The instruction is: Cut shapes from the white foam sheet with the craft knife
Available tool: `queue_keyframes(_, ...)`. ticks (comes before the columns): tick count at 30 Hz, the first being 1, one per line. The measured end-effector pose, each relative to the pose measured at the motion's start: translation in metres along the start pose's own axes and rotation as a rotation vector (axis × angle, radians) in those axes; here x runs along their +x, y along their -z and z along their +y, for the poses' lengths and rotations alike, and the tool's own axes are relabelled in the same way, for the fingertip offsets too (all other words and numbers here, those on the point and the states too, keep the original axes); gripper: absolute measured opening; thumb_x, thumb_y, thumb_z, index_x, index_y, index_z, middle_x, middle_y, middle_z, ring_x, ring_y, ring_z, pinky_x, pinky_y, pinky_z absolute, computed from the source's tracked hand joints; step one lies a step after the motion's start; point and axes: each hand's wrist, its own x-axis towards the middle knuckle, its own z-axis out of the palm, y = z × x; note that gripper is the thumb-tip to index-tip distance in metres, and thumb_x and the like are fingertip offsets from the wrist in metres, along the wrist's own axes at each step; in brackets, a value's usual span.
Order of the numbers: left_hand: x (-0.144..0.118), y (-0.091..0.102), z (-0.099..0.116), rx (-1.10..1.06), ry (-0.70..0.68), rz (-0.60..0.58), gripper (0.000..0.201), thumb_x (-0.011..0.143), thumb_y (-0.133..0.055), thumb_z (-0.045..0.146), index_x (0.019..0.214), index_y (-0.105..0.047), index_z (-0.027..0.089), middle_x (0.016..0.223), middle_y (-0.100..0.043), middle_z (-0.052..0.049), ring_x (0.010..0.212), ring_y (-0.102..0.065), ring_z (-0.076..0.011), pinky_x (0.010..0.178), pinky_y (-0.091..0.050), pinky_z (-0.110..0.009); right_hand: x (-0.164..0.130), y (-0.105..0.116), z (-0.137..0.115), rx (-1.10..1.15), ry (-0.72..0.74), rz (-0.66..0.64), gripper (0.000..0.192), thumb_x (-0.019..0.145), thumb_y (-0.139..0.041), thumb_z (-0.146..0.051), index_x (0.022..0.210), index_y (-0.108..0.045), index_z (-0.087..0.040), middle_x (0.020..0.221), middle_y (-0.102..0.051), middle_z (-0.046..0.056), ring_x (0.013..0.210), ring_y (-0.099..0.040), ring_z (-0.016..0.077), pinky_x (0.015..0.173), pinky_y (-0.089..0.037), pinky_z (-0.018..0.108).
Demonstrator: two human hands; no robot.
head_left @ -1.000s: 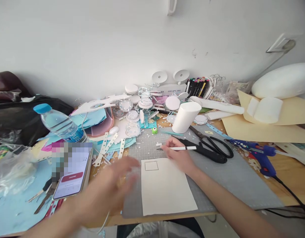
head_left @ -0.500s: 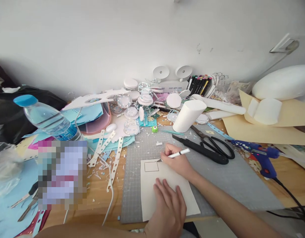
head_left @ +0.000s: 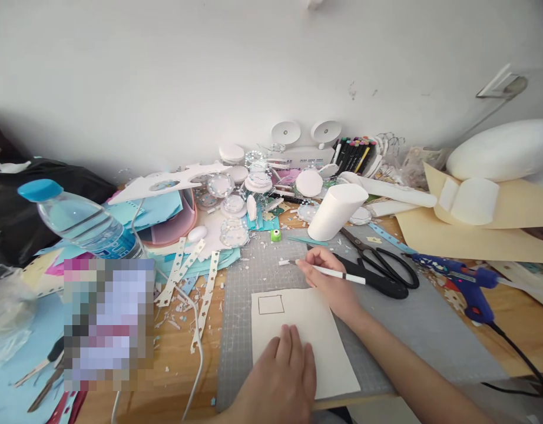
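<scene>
A white sheet of paper (head_left: 328, 353) lies on the grey cutting mat (head_left: 413, 335), with a small rectangle drawn in dark line near its top left. My left hand (head_left: 280, 368) rests flat on the sheet, fingers stretched out. Pinched in my right hand (head_left: 328, 280) is a white pen (head_left: 335, 272), held above the mat just past the paper's top edge. Its tip end is close to a small white pen cap (head_left: 284, 262) on the mat; whether they touch I cannot tell. Behind my right hand lie a black utility knife (head_left: 386, 285) and black-handled scissors (head_left: 397, 266).
A white cylinder (head_left: 337, 212) stands at the mat's back edge, near a small green punch (head_left: 275, 235). To the right rests a blue glue gun (head_left: 470, 285) with its cord. A water bottle (head_left: 86, 224) and a white cable (head_left: 198, 330) are on the left.
My right hand has lifted the pen off the paper beside the rectangle and moved it up to the small cap. The left hand still lies on the sheet, slightly shifted left.
</scene>
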Motion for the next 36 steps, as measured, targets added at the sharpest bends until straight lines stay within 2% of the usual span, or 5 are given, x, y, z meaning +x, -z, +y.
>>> queue_keyframes(9, 0.0, -0.018, 0.018, -0.128, 0.102, -0.116, 0.059, 0.092, -0.047, 0.046, 0.143, -0.042, 0.017, 0.147, -0.043, -0.02, 0.129, -0.044, -0.0469, 0.091, -0.041, -0.068, -0.001, -0.012, -0.007, 0.105, -0.128, -0.19, 0.035, 0.08, -0.069, -0.044, 0.069, -0.043, -0.023, 0.054, -0.04, -0.009, 0.045, -0.033, 0.0079, 0.044, -0.025, 0.023)
queue_keyframes(22, 0.004, -0.017, 0.004, -0.213, 0.06, -0.104, 0.038, 0.098, -0.041, 0.034, 0.132, -0.052, 0.021, 0.133, -0.059, -0.014, 0.114, -0.06, -0.0325, 0.082, -0.051, -0.046, 0.024, 0.005, 0.009, -0.423, 0.316, -0.199, 0.011, 0.09, -0.057, -0.032, 0.092, -0.067, -0.027, 0.089, -0.067, 0.006, 0.085, -0.059, 0.0232, 0.079, -0.044, 0.038)
queue_keyframes(26, 0.004, 0.003, -0.023, -0.518, 0.124, -0.055, 0.043, 0.089, -0.056, 0.043, 0.125, -0.055, 0.018, 0.12, -0.065, -0.013, 0.102, -0.064, -0.028, 0.082, -0.054, -0.04, 0.026, 0.006, 0.01, -0.418, 0.33, -0.24, 0.005, 0.085, -0.062, -0.028, 0.085, -0.067, -0.027, 0.082, -0.063, 0.004, 0.081, -0.057, 0.0232, 0.076, -0.045, 0.038)
queue_keyframes(31, 0.01, 0.015, -0.08, -0.865, 0.646, 0.278, 0.028, 0.091, -0.057, 0.026, 0.118, -0.054, 0.02, 0.1, -0.066, -0.005, 0.085, -0.064, -0.0154, 0.077, -0.054, -0.03, 0.012, -0.006, -0.005, -0.231, 0.257, -0.234, 0.008, 0.087, -0.063, -0.031, 0.091, -0.059, -0.026, 0.089, -0.063, 0.003, 0.082, -0.061, 0.02, 0.075, -0.049, 0.035)
queue_keyframes(36, 0.017, -0.004, -0.102, -1.03, 0.658, 0.331, 0.013, 0.092, -0.057, 0.028, 0.1, -0.062, 0.019, 0.091, -0.068, -0.002, 0.08, -0.065, -0.0134, 0.074, -0.054, -0.027, -0.004, -0.021, -0.001, 0.075, 0.11, -0.289, 0.014, 0.084, -0.067, -0.033, 0.087, -0.055, -0.027, 0.093, -0.062, 0.003, 0.086, -0.062, 0.0198, 0.077, -0.051, 0.034)
